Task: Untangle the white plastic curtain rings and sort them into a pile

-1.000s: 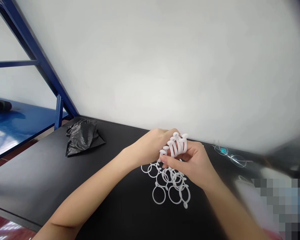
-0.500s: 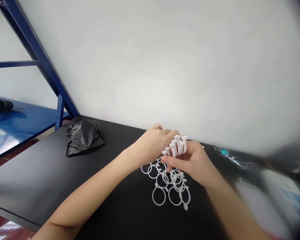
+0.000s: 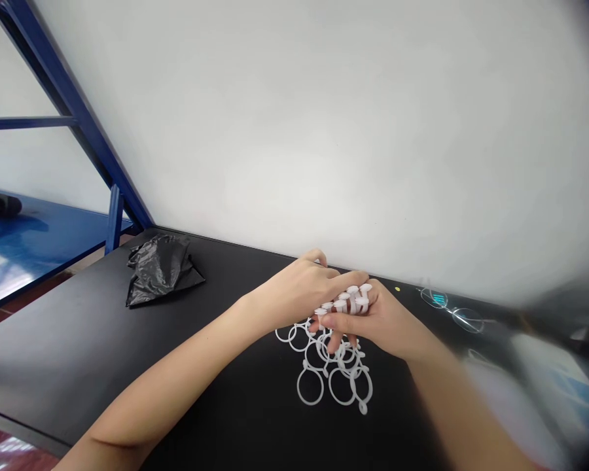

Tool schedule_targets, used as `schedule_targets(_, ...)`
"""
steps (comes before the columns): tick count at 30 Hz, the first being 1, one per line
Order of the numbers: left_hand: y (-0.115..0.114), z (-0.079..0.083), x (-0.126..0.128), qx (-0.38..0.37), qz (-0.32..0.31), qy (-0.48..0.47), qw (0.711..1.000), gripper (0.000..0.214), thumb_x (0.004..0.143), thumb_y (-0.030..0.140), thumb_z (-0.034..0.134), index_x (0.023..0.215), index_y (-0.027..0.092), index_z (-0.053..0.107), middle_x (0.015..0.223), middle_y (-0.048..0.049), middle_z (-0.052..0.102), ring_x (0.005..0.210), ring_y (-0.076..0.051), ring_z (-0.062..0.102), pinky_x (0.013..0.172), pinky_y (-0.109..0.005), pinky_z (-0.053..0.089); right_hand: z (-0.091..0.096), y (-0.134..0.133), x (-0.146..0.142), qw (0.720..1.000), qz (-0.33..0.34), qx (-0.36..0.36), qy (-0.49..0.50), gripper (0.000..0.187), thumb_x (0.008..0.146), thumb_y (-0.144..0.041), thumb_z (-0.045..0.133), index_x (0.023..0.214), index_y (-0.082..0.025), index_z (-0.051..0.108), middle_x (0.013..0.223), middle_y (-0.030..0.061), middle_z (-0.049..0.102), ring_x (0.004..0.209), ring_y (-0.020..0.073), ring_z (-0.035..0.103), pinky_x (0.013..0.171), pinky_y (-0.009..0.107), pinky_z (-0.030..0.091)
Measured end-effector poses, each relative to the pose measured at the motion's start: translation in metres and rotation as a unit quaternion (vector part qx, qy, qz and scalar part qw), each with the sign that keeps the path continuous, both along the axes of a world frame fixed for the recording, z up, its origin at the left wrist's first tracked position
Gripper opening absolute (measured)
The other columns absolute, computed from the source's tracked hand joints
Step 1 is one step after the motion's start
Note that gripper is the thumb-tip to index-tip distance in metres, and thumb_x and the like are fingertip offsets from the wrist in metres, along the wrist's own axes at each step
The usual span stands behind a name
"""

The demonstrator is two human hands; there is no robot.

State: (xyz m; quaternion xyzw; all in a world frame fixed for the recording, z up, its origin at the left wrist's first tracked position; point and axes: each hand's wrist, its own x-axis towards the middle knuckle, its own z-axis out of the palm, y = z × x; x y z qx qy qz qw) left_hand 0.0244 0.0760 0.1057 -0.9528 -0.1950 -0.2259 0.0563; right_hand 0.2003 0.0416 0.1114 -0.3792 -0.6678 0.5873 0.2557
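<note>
My right hand [image 3: 380, 320] is closed round a stack of white plastic rings [image 3: 348, 301], whose knobbed tops stick out above its fingers. My left hand [image 3: 302, 288] rests against the same stack from the left, its fingers curled over the rings. Both hands hover low over a loose pile of white rings [image 3: 331, 369] lying on the black table [image 3: 226, 392], and the fingertips of the right hand nearly touch that pile.
A crumpled black plastic bag [image 3: 161, 268] lies at the table's back left. A pair of clear glasses [image 3: 451, 311] sits at the back right by the white wall. A blue metal frame [image 3: 78, 124] stands to the left. The right edge is blurred.
Both hands have dropped with the stack of rings, from a little above the table down towards the loose pile. The left fingers have spread slightly over the stack.
</note>
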Motion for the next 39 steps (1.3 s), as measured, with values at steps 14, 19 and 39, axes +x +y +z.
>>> schedule_targets(14, 0.001, 0.002, -0.003, 0.040, 0.009, -0.031, 0.999, 0.036, 0.095, 0.018, 0.042, 0.130, 0.014, 0.050, 0.062, 0.0048, 0.063, 0.055, -0.011, 0.057, 0.077, -0.030, 0.041, 0.003, -0.003, -0.007, 0.995, 0.008, -0.056, 0.081, 0.021, 0.084, -0.033, 0.073, 0.083, -0.012, 0.075, 0.080, 0.0085, 0.077, 0.070, 0.0189, 0.077, 0.050, 0.020, 0.060)
schedule_targets(19, -0.002, 0.004, -0.004, 0.051, 0.000, -0.036, 0.998, 0.036, 0.095, 0.016, 0.041, 0.130, 0.012, 0.048, 0.057, 0.0058, 0.060, 0.051, -0.011, 0.054, 0.069, -0.029, 0.041, 0.005, -0.006, -0.008, 0.994, 0.007, -0.066, 0.091, 0.023, 0.086, -0.035, 0.070, 0.087, -0.012, 0.075, 0.084, 0.0084, 0.077, 0.071, 0.0196, 0.077, 0.052, 0.020, 0.061)
schedule_targets(39, -0.002, 0.011, -0.012, 0.094, 0.032, -0.021, 0.995, 0.023, 0.102, 0.015, 0.032, 0.084, 0.016, 0.047, 0.061, 0.0026, 0.056, 0.049, -0.010, 0.042, 0.068, -0.027, 0.044, 0.020, -0.017, 0.006, 0.978, -0.093, 0.186, 0.009, 0.029, 0.089, -0.030, 0.065, 0.063, -0.019, 0.065, 0.059, -0.0016, 0.056, 0.051, 0.0089, 0.054, 0.048, 0.023, 0.047)
